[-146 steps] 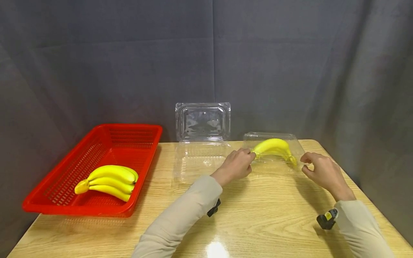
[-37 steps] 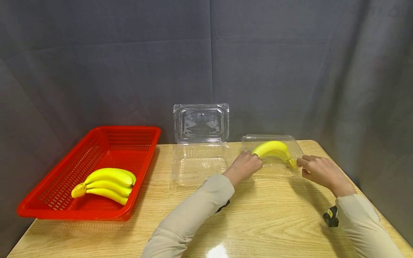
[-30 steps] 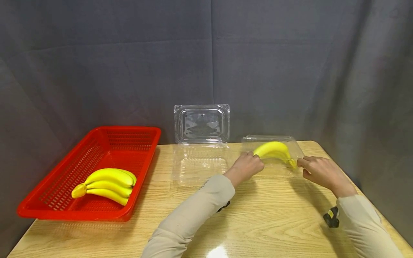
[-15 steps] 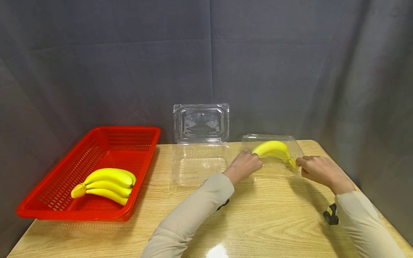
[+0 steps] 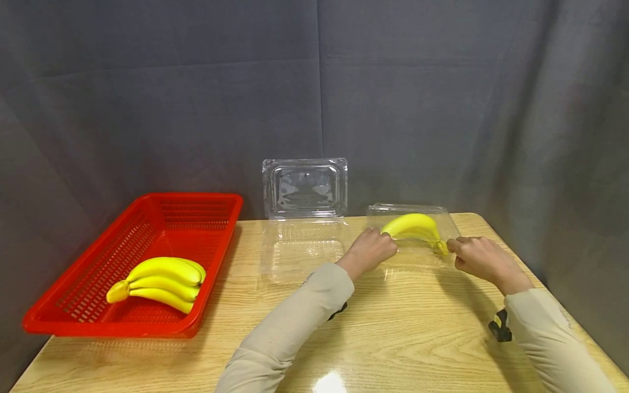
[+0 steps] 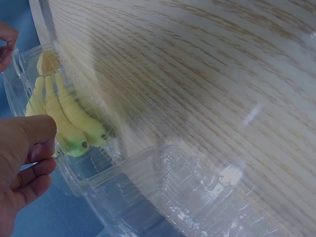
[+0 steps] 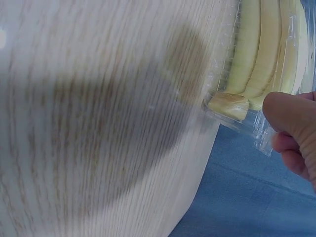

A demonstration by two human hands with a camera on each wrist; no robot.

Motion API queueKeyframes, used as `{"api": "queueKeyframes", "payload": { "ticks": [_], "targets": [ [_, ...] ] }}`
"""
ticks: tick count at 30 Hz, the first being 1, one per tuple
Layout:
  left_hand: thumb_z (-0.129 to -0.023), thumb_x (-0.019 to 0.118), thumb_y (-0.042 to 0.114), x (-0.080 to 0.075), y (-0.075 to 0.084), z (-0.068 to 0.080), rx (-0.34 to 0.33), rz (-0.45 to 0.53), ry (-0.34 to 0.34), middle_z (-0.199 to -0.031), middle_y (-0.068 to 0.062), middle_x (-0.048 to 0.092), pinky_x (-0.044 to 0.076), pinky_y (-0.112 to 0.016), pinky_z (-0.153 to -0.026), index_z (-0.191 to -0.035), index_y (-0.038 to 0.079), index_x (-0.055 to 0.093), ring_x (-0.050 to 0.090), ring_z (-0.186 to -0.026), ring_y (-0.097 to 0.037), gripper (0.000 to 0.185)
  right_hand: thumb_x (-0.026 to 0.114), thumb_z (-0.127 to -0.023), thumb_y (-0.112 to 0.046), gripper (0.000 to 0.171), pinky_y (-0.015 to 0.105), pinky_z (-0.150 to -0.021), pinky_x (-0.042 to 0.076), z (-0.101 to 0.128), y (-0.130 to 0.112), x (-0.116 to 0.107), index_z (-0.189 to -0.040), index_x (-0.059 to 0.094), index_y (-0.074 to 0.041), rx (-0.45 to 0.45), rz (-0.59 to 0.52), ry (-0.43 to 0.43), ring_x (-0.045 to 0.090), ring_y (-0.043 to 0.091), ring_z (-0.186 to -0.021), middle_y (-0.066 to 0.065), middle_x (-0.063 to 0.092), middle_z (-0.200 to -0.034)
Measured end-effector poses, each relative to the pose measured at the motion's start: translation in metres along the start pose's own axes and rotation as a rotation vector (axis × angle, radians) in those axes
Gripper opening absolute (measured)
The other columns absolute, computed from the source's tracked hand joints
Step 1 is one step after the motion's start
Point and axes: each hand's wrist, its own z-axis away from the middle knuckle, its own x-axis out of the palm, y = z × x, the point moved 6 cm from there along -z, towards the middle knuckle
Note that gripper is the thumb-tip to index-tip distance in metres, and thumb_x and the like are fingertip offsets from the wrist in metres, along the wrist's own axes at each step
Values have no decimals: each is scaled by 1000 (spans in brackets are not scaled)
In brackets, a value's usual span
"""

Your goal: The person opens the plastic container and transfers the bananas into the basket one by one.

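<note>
Landmark: the open clear clamshell (image 5: 304,251), lid standing upright at its far side. Just right of it I see a second clamshell (image 5: 446,219) with a banana bunch (image 5: 413,225) inside, stem end toward the right hand (image 5: 484,259), tips toward the left hand (image 5: 371,251). Left hand pinches that second box's clear edge on the side nearer the landmark; right hand pinches its edge on the side away from it, thumb against fingers. Can't tell from here if that lid is fully seated. Left of the landmark: red plastic basket (image 5: 235,215), another banana bunch (image 5: 162,278) lying in it. Wood-grain table (image 5: 417,327) under the landmark, gray curtain (image 5: 196,109) behind it.
</note>
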Motion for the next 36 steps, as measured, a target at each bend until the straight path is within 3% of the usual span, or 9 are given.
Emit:
{"api": "queueKeyframes", "payload": {
  "ticks": [6,15,21,26,36],
  "targets": [
    [-91,61,3,-2,0,0,-12,-11,25,-84,8,67,47,-22,-57,-86,26,71,57,-69,-12,26,61,-59,10,25,28,-39,32,1,0,2,-76,54,-8,-11,-10,16,34,8,-48,-4,50,-63],
    [-89,61,0,-1,-1,0,-5,8,1,-87,7,67,47,-21,-59,-90,25,73,57,-70,-11,27,60,-60,7,21,31,-40,39,2,0,2,-78,56,-5,-9,-39,13,43,10,-49,4,60,-68],
    [-88,61,-2,-1,-4,1,-5,23,5,-85,6,67,47,-21,-59,-89,23,72,57,-70,-11,27,60,-60,6,22,28,-41,38,2,-3,-1,-78,57,-5,-17,-54,29,40,6,-50,1,60,-68],
    [-88,60,-1,-2,-5,3,5,-6,19,-85,6,68,48,-21,-60,-89,23,72,59,-70,-11,27,62,-59,9,26,24,-42,32,3,-7,-5,-74,53,-10,-42,-58,39,35,4,-52,-8,47,-65],
    [-92,62,7,4,-9,5,13,-48,48,-82,6,67,49,-21,-61,-85,26,73,59,-71,-10,24,72,-66,4,26,28,-44,39,4,-13,-11,-78,57,-13,-49,-43,11,45,5,-53,-7,54,-68]
  ]
}}
